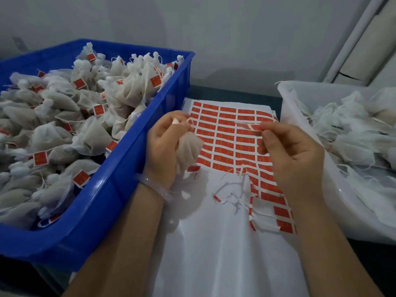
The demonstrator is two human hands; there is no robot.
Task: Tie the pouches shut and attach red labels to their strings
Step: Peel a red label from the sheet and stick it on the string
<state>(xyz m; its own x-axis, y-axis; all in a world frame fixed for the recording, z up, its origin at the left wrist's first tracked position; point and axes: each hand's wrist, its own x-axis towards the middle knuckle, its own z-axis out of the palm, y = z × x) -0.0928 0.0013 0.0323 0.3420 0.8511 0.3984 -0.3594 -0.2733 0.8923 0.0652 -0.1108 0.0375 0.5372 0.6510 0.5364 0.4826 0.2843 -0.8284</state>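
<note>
Gripping pouch [189,152] in curled left hand [162,146], with string loop [190,122] just above the thumb. Pinching red label [249,126] between fingertips of right hand [293,155], level with that loop, apart from it, over label sheet [222,138] beneath both grips

A blue plastic crate [128,189] stands at the left of the dark counter [235,93] and a translucent white tub [287,108] at the right, with a white sheet [214,254] between them, below a grey wall [214,28].

One blue crate [120,200], with dozens of labelled pouches [64,116] heaped inside. One white tub [300,99] of plain pouches [353,133]. One sheet of red labels [225,133]. One loose pouch [188,151], one separate label [250,126].
</note>
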